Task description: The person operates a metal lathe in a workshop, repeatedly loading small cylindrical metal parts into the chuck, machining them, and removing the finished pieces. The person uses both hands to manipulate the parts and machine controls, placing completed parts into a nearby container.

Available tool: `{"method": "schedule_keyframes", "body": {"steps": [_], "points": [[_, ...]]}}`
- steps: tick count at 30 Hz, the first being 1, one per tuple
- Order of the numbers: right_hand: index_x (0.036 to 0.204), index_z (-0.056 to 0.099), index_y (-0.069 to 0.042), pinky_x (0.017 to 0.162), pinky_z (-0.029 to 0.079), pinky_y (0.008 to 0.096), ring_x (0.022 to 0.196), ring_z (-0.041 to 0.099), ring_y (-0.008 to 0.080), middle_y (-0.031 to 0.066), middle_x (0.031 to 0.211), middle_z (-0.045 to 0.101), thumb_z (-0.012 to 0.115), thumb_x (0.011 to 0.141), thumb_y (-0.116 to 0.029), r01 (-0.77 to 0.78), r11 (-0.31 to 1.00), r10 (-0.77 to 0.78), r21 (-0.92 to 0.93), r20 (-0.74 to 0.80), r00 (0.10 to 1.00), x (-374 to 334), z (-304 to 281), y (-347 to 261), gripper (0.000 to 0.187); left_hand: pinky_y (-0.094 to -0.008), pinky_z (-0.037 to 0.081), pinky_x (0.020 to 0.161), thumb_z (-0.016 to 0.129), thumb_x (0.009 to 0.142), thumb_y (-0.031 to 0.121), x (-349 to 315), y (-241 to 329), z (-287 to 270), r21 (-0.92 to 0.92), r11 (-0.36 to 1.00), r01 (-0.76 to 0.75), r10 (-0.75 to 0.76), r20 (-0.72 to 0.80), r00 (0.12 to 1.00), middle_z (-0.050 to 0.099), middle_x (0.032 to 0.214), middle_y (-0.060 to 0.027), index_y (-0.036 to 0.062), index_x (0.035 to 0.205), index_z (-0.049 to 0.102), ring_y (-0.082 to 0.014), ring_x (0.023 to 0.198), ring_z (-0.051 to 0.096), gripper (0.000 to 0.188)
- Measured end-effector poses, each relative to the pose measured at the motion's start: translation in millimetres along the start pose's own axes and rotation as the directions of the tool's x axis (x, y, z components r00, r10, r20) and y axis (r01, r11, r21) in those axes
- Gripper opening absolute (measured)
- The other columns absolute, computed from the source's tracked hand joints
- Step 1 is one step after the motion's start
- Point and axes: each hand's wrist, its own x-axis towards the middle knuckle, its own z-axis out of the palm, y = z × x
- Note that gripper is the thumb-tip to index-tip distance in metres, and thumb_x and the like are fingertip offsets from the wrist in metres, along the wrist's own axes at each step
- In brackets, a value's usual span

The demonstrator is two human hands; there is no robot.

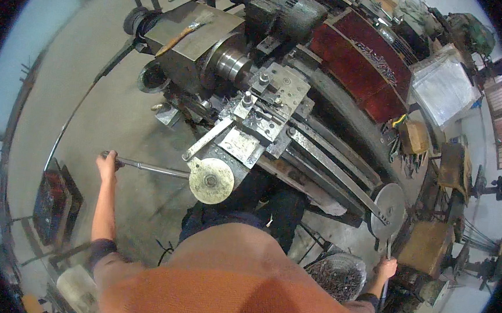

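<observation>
A small lathe stands in front of me, with its steel chuck (232,64) above the tool post (248,100) and cross slide. Out to the left, my left hand (107,161) is closed round the end of a long metal lever (157,168). That lever joins a pale round disc (211,181) at the near side of the slide. Low on the right, my right hand (387,267) is wrapped round a second metal lever (388,248), below a grey disc (387,211). A flat steel bar (334,171) links the grey disc to the slide.
A wooden-handled brush (180,38) lies on the headstock, near a motor (287,11). Behind the bed, a red tray (349,88) holds small metal parts. Beside my right arm sits a container (351,265) of small dark pieces. Tools and a box (413,137) crowd the right.
</observation>
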Motion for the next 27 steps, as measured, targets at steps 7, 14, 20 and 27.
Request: {"method": "schedule_keyframes", "body": {"steps": [7,14,20,27], "points": [[0.098,0.058,-0.007,0.080,0.043,0.0478,0.095,0.056,0.0352,0.0156,0.101,0.060,0.053,0.073,-0.036,-0.134,0.985,0.136,-0.113,0.017,0.991,35.3,-39.9,-42.2,0.039,-0.0400,0.045,0.064,0.058,0.071,0.024,74.3,37.8,21.1,0.628,0.667,-0.402,0.328,0.237,0.914,0.059,0.074,-0.0224,-0.0046,0.082,0.060,-0.0343,0.070,0.059,0.030],[0.120,0.044,0.000,0.092,0.036,0.0420,0.110,0.046,0.0352,0.0189,0.118,0.050,0.062,0.063,-0.027,0.139,0.990,-0.115,0.010,-0.505,0.855,-25.3,19.5,-45.8,0.066,-0.0426,0.047,0.075,0.059,0.075,0.031,83.4,45.4,148.9,0.649,0.226,-0.726,0.345,0.644,0.683,0.061,0.089,-0.0178,0.0026,0.099,0.054,-0.0339,0.084,0.059,0.037],[0.101,0.060,-0.002,0.080,0.045,0.0382,0.092,0.057,0.0334,0.0188,0.099,0.060,0.066,0.059,-0.017,0.096,0.921,-0.044,0.379,-0.144,0.989,-106.1,5.5,-74.2,0.045,-0.0442,0.047,0.074,0.056,0.077,0.033,103.2,-14.6,213.9,0.656,0.268,-0.705,0.326,0.627,0.707,0.062,0.085,-0.0191,0.0024,0.085,0.058,-0.0346,0.084,0.060,0.032],[0.092,0.063,0.000,0.076,0.046,0.0382,0.085,0.059,0.0327,0.0205,0.090,0.062,0.064,0.063,-0.020,0.084,0.926,0.024,0.368,-0.280,0.960,-99.8,-32.7,-81.4,0.036,-0.0442,0.046,0.078,0.051,0.074,0.019,119.5,-32.7,223.6,0.594,0.393,-0.702,0.191,0.694,0.695,0.060,0.096,-0.0206,0.0022,0.104,0.049,-0.0356,0.091,0.058,0.034]]}}
